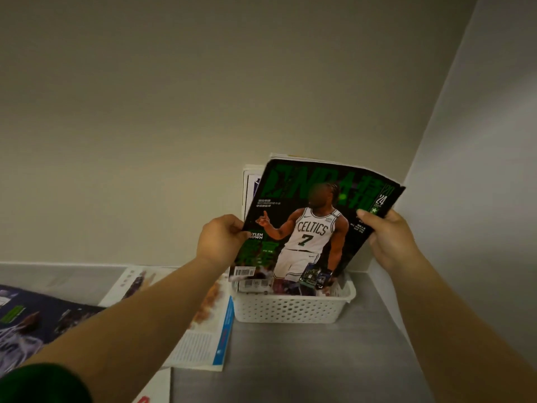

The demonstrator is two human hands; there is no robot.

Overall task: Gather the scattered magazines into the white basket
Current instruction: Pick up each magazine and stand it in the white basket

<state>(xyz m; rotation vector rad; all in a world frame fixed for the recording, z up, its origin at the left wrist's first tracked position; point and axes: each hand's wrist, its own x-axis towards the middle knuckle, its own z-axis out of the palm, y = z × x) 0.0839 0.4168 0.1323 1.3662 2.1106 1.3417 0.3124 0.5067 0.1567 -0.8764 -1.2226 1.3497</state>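
Both hands, left hand and right hand, grip the black-and-green basketball magazine, its bottom inside the white holey plastic basket at 6 o'clock.

Two bare forearms reach in from the bottom of the view, one from the lower left and one from the lower right. The left hand and the right hand wear no gloves, rings, watches or bands that can be seen. The left arm is uncovered from wrist to above the elbow, where a dark green sleeve begins at the bottom left corner. No sleeve shows on the right arm, bare to the frame edge
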